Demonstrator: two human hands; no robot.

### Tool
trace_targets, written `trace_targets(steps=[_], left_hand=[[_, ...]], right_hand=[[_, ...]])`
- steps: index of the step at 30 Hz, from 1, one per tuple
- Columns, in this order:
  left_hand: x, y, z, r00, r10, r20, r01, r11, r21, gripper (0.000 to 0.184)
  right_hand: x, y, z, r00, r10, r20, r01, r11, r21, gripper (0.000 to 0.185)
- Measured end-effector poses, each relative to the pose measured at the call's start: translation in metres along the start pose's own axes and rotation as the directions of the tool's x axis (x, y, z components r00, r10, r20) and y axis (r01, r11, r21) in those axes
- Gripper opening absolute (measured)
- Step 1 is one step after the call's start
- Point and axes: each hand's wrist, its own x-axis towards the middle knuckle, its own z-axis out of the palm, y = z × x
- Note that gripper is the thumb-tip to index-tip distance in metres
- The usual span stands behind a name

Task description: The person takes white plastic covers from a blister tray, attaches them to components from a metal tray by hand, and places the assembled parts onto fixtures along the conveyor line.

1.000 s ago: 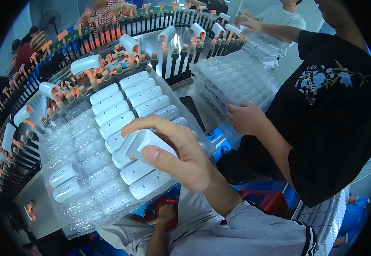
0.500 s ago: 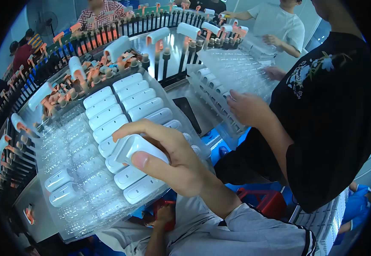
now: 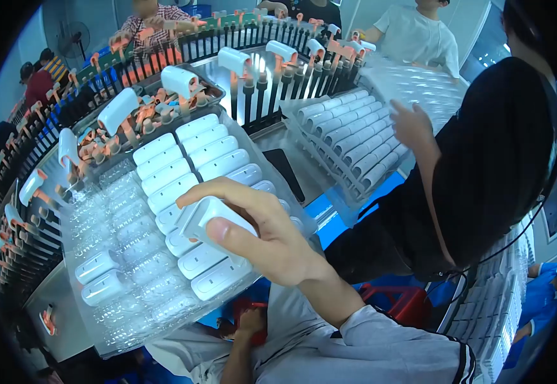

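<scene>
My right hand [image 3: 272,237] holds a white plastic casing [image 3: 217,214] between thumb and fingers, its end tilted toward me. It is raised over a clear plastic blister tray [image 3: 109,329]. Rows of similar white casings [image 3: 157,163] fill the tray's far and right part, each with a small dark slot. Two more casings [image 3: 99,288] lie at its left, among bare pockets. Low down near my lap, my left hand [image 3: 251,321] is beside a red object [image 3: 243,304]; its fingers are too dim and small to make out.
A curved line of black posts [image 3: 250,105] carries white casings and orange parts behind the tray. A metal bin [image 3: 205,89] holds orange pieces. A dark phone-like slab [image 3: 285,173] lies right of my tray. A co-worker in black [image 3: 483,166] stands beside another filled tray [image 3: 349,128].
The co-worker's clear sheet has shifted away, exposing rows of white casings, and the co-worker's hand has moved back. The casings on the posts have shifted. My right hand still holds its casing.
</scene>
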Motion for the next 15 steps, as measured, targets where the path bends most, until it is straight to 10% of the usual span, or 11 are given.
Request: trace_targets(steps=[7,11,15], left_hand=[[0.001,0.008,-0.016,0.991,-0.119,0.062,0.115,0.991,0.067,0.038],[0.000,0.012,-0.019,0.992,-0.106,0.072,0.105,0.994,0.019,0.041],[0.003,0.012,-0.019,0.997,-0.070,0.015,0.070,0.998,0.004,0.036]], right_hand=[[0.010,-0.019,-0.018,0.997,0.031,-0.067,-0.019,0.984,0.175,0.050],[0.024,-0.067,-0.053,0.908,-0.085,-0.409,0.170,0.970,0.176,0.052],[0.062,-0.017,-0.111,0.781,0.026,-0.624,0.038,0.995,0.089,0.044]])
